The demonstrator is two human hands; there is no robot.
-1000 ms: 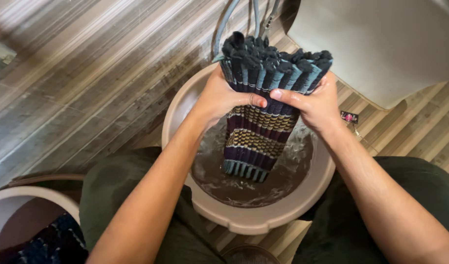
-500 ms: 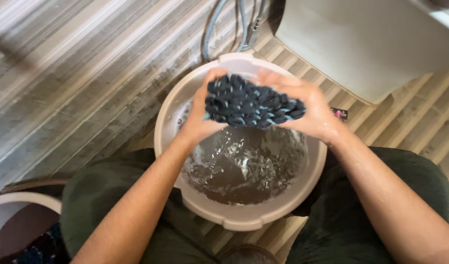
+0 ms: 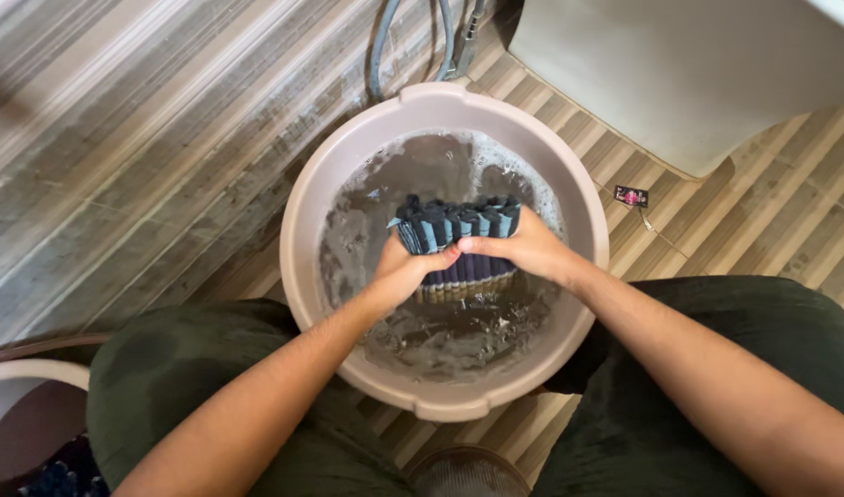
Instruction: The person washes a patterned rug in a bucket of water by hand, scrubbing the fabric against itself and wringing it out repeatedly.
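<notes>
Dark striped cloth (image 3: 459, 241) upright in basin (image 3: 304, 216), both hands (image 3: 468, 258) gripping

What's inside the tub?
Soapy grey water fills the tub, with a folded striped cloth gripped by both hands. Murk hides the cloth's lower end and the bottom.

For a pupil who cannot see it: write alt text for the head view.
Both hands, left hand and right hand, grip a folded dark striped cloth over murky water in a round beige basin on a striped floor.
</notes>
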